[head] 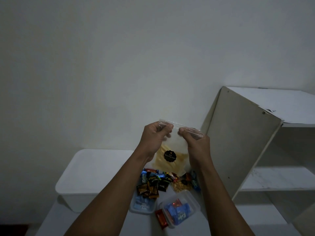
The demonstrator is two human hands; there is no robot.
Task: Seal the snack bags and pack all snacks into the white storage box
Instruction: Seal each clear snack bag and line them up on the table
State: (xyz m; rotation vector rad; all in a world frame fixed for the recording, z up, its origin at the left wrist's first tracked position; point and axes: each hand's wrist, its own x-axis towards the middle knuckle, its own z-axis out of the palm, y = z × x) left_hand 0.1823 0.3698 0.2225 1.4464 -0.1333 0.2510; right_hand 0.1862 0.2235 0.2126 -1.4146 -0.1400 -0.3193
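The person is holding a clear zip bag (pixel 172 145) of pale yellow snacks up in front of the wall, just below the middle of the view, and both hands are working at its top strip (pixel 176 124). The left hand (pixel 154 138) is pinching the strip's 9 o'clock end between thumb and curled fingers, and the right hand (pixel 196 143) is pinching the 3 o'clock end the same way, so the bag is hanging upright between them. The strip is looking slack in the middle, so the seal is probably not yet closed. To close it well, one hand should be anchoring its corner while the other is sliding a firm pinch along the whole track, with spare air pressed out first. The white storage box (pixel 88 171) is sitting at 8 o'clock from the bag, well apart from it. A pile of wrapped snacks (pixel 153 183) is lying at 6 o'clock, beside a clear tub (pixel 192 197) at 5 o'clock.
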